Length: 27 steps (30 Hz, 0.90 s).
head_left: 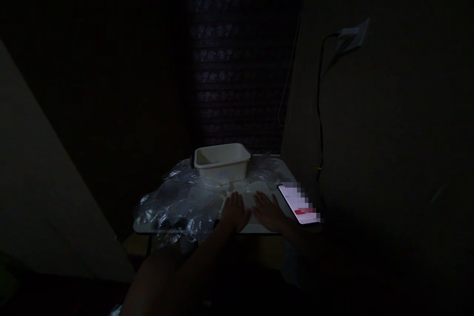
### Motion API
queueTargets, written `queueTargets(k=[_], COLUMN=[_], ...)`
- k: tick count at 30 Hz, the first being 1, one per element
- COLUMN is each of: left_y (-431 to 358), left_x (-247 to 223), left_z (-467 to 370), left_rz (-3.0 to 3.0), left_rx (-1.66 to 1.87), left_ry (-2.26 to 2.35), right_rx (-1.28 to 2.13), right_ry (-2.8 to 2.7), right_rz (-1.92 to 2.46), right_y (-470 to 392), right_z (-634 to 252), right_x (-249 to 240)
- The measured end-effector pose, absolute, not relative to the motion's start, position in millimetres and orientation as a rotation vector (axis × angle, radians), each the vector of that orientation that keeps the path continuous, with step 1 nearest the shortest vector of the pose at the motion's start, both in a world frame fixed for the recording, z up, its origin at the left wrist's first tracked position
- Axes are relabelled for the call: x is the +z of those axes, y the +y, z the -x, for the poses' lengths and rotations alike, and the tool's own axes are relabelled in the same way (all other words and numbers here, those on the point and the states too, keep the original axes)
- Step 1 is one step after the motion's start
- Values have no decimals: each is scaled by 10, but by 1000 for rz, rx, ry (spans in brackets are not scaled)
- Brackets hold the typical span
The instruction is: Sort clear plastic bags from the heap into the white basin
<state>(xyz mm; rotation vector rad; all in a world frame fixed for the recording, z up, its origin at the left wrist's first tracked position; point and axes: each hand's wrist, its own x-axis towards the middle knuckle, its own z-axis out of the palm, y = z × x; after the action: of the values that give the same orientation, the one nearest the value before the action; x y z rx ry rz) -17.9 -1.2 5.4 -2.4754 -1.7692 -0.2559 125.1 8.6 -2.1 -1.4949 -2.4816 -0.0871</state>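
In dim light, my left hand [234, 211] lies palm down at the front of a small white table [255, 228], its fingers stretched forward. Beside it, my right hand [267, 211] rests flat too, fingers spread and thumb apart. Under and just ahead of both hands is a pale, flat sheet-like piece [259, 188], too dark to name. Clear plastic film [174, 202] lies crumpled to the left of my left hand. Beyond the hands stands a white plastic tub [224, 172]. A phone [299, 205] with a lit screen lies to the right of my right hand.
Behind the table hangs a dark window blind [222, 79] with a looped cord [284, 121]. On the right wall, a black cable [319, 103] runs down from a plug at a wall socket [351, 38]. A pale slanted surface [44, 182] stands at the left.
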Motion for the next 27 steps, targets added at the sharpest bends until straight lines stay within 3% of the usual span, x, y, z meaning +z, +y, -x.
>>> queueTargets(k=[9, 14, 27], left_y=[6, 2, -8], left_x=[48, 83, 74], left_z=[189, 131, 177], left_rz=[2311, 2436, 2485], left_rx=[-231, -269, -232], left_ry=[-1890, -1688, -1757], right_rx=[-133, -262, -116], right_ry=[-2477, -2457, -2498], right_rz=[1578, 1493, 1535], right_y=[96, 75, 110], right_z=[-1301, -1275, -1293], right_x=[9, 88, -19])
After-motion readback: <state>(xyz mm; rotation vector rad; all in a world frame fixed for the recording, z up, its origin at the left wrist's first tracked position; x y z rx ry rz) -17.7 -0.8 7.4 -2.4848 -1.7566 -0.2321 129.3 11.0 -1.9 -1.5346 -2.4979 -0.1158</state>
